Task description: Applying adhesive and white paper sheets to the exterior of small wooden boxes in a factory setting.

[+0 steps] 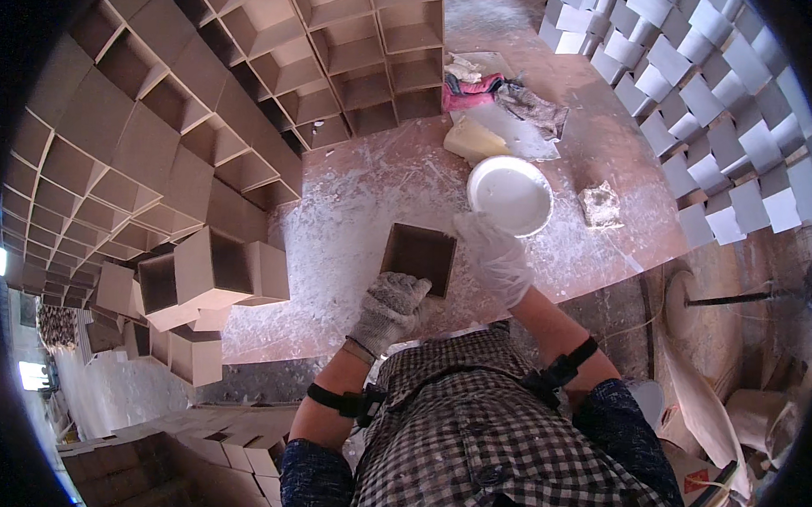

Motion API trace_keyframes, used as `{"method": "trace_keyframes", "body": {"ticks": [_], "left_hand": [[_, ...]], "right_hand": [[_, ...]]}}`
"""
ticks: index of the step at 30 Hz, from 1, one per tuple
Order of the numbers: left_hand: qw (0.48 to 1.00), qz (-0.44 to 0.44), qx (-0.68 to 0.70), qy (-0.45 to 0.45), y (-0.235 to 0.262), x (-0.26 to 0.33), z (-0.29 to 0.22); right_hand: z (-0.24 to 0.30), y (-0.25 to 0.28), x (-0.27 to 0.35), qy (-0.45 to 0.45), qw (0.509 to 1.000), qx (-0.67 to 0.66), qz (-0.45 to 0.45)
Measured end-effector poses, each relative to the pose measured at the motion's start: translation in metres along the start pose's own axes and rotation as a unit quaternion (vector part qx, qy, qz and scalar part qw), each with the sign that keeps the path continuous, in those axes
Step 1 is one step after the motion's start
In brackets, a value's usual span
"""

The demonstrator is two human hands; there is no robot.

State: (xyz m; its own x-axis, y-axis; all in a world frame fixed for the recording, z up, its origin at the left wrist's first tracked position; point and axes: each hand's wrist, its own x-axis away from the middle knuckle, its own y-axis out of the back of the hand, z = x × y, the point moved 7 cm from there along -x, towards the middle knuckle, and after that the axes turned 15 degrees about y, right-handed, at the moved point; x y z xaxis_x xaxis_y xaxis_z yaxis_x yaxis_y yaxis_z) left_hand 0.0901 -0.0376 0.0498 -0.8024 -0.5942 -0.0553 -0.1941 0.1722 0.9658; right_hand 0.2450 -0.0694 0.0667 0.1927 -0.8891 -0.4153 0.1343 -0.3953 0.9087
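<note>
An open square box, brown with a dark inside, lies on the table in front of me. My left hand, in a grey knitted glove, is closed over the box's near edge. My right hand wears a loose, whitish see-through plastic glove. It is beside the near left rim of a round white bowl with something white in it. The glove hides how its fingers are bent. Just behind the bowl sits a pale yellow block, perhaps sponge.
White smears mark the table. Brown open boxes are stacked high along the left and back. White boxes rise at the right. Pink and grey cloths lie at the back; a whitish crumpled lump is right of the bowl.
</note>
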Motion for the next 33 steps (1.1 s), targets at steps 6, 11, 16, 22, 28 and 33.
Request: {"method": "trace_keyframes", "body": {"ticks": [6, 11, 16, 22, 28, 33], "left_hand": [[0.999, 0.038, -0.019, 0.034, -0.010, 0.002, 0.006], [1.000, 0.002, -0.001, 0.011, -0.013, 0.002, 0.008], [1.000, -0.012, 0.021, 0.011, -0.004, 0.001, 0.002], [1.000, -0.016, 0.006, 0.010, -0.007, 0.002, 0.003], [0.998, -0.061, 0.013, 0.007, -0.006, 0.003, 0.005], [0.998, -0.022, 0.006, 0.055, -0.007, -0.005, 0.003]], "right_hand": [[0.061, 0.007, 0.034, -0.012, 0.992, -0.033, 0.122], [0.072, 0.029, 0.046, 0.053, 0.995, -0.026, 0.084], [0.022, 0.024, -0.006, 0.034, 0.999, 0.013, 0.003], [0.068, 0.005, 0.020, 0.062, 0.996, -0.003, 0.059], [0.100, 0.030, 0.066, 0.113, 0.974, -0.192, 0.040], [0.057, 0.046, 0.077, 0.011, 0.963, -0.260, -0.068]]}}
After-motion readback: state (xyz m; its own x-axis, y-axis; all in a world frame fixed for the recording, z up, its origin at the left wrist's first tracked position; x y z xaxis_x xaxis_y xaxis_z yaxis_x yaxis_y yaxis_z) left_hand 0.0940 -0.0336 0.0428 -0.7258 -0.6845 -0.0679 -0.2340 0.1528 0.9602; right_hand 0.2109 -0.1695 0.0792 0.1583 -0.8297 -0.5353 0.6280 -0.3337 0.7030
